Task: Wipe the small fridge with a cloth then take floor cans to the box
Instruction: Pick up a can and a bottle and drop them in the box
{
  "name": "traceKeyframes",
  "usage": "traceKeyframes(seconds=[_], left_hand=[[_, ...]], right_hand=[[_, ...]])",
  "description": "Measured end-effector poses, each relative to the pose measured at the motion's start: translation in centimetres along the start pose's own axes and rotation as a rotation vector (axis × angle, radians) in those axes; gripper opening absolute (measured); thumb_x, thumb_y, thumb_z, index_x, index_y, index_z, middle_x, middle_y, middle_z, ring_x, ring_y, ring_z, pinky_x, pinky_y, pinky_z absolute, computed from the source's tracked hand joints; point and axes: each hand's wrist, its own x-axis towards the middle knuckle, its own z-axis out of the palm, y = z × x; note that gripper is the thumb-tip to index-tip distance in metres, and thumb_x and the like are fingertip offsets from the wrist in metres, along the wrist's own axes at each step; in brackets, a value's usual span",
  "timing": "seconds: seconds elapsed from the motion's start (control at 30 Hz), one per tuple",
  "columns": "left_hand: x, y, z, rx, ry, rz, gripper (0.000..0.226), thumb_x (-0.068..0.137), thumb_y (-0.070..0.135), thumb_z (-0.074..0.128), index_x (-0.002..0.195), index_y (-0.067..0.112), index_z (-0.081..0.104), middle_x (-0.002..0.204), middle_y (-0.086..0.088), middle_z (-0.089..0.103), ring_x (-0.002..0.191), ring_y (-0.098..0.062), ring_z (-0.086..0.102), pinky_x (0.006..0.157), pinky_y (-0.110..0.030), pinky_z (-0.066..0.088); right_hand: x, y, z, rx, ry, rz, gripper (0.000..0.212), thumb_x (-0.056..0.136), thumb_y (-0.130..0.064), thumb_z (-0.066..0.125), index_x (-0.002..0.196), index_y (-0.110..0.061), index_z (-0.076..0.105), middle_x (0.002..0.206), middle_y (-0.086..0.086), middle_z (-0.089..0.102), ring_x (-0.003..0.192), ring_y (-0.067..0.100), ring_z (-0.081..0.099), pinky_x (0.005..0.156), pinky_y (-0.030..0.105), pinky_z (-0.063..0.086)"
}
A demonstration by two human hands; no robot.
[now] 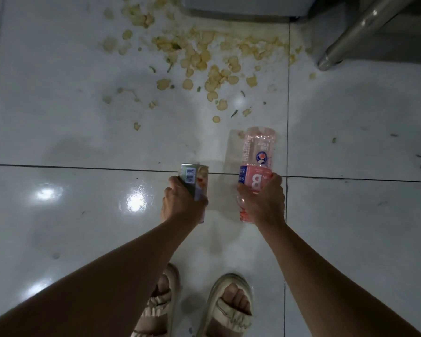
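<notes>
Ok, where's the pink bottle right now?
In the head view, the pink bottle is in the right hand, right of centre, beside the can held in the left hand, just below the spilled chips.

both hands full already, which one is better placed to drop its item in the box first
Neither clearly: the left hand grips the can, the right hand the pink bottle, and no box is in view.

Both bare forearms are stretched forward and down, nearly parallel. The left hand (pixel 184 201) is seen from the back, fingers curled closed around a can (pixel 195 181). The right hand (pixel 263 203) is clenched likewise around a pink bottle (pixel 257 161), knuckles up. Two feet in beige sandals (pixel 226 310) are planted near, between the arms.
</notes>
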Motion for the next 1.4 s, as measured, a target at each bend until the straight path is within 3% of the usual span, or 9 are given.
traceKeyframes(seconds=[0.27,0.37,0.47,0.67,0.77,0.9,1.07,1.2,1.4], left_hand=[[-9.3,6.7,-10.6,-0.101,-0.011,0.123,0.057,0.076,0.027,0.071,0.117,0.012,0.035,0.109,-0.009,0.054,0.096,-0.027,0.057,0.08,-0.044,0.055],[-13.4,9.8,-15.1,-0.114,-0.002,0.187,0.057,0.076,0.03,0.071,0.117,0.014,0.035,0.103,-0.004,0.051,0.091,-0.023,0.056,0.072,-0.037,0.054],[-17.9,12.4,-19.4,-0.154,0.01,0.248,0.053,0.075,0.034,0.072,0.107,0.02,0.033,0.099,0.001,0.049,0.084,-0.018,0.051,0.055,-0.022,0.041],[-26.5,17.0,-27.7,-0.211,0.035,0.285,0.052,0.074,0.036,0.073,0.106,0.02,0.034,0.096,0.002,0.049,0.08,-0.018,0.049,0.051,-0.021,0.036],[-30.5,19.1,-31.3,-0.221,0.026,0.35,0.052,0.074,0.036,0.073,0.105,0.022,0.033,0.095,0.002,0.05,0.078,-0.018,0.051,0.043,-0.015,0.032],[-35.6,21.2,-35.0,-0.209,0.018,0.423,0.054,0.073,0.035,0.074,0.108,0.022,0.034,0.093,0.003,0.051,0.068,-0.009,0.051,0.042,-0.013,0.032],[-41.7,23.8,-37.3,-0.163,0.006,0.551,0.063,0.072,0.035,0.075,0.119,0.014,0.038,0.097,0.001,0.05,0.08,-0.016,0.049,0.048,-0.016,0.03],[-46.5,25.5,-37.5,-0.139,-0.054,0.66,0.064,0.071,0.034,0.076,0.119,0.011,0.04,0.106,-0.007,0.057,0.087,-0.025,0.055,0.066,-0.029,0.04],[-54.6,26.8,-35.3,-0.084,-0.207,0.809,0.064,0.072,0.031,0.076,0.122,0.012,0.042,0.113,-0.012,0.061,0.092,-0.028,0.06,0.071,-0.028,0.045]], right_hand=[[-7.6,-8.1,-11.5,-0.025,0.05,0.012,0.073,0.079,-0.043,0.071,0.13,-0.007,0.034,0.124,0.012,0.055,0.105,0.029,0.059,0.09,0.039,0.053],[-11.4,-11.9,-15.9,-0.001,0.067,-0.008,0.07,0.079,-0.044,0.071,0.128,-0.008,0.035,0.122,0.01,0.056,0.102,0.027,0.061,0.088,0.039,0.054],[-15.4,-15.5,-20.2,0.024,0.086,-0.022,0.069,0.077,-0.042,0.072,0.125,-0.009,0.036,0.119,0.008,0.057,0.098,0.026,0.061,0.084,0.036,0.055],[-24.6,-21.9,-28.3,0.118,0.128,-0.043,0.064,0.075,-0.037,0.075,0.121,-0.01,0.039,0.113,0.008,0.06,0.096,0.026,0.062,0.08,0.029,0.053],[-29.1,-23.8,-31.9,0.166,0.143,-0.069,0.064,0.075,-0.033,0.076,0.121,-0.008,0.04,0.11,0.01,0.06,0.096,0.027,0.062,0.084,0.039,0.055],[-34.5,-25.4,-36.3,0.232,0.198,-0.043,0.064,0.075,-0.03,0.076,0.123,-0.008,0.04,0.111,0.011,0.06,0.096,0.027,0.062,0.084,0.04,0.055],[-40.1,-25.3,-41.2,0.307,0.326,-0.001,0.061,0.075,-0.029,0.076,0.121,-0.009,0.042,0.108,0.011,0.061,0.094,0.026,0.062,0.082,0.038,0.054],[-44.4,-23.2,-45.0,0.382,0.429,0.039,0.058,0.075,-0.026,0.076,0.12,-0.009,0.043,0.106,0.011,0.062,0.092,0.025,0.063,0.08,0.036,0.055],[-51.0,-17.8,-50.4,0.39,0.568,0.161,0.067,0.076,-0.038,0.074,0.126,-0.012,0.038,0.109,0.007,0.059,0.091,0.021,0.063,0.079,0.033,0.056]])
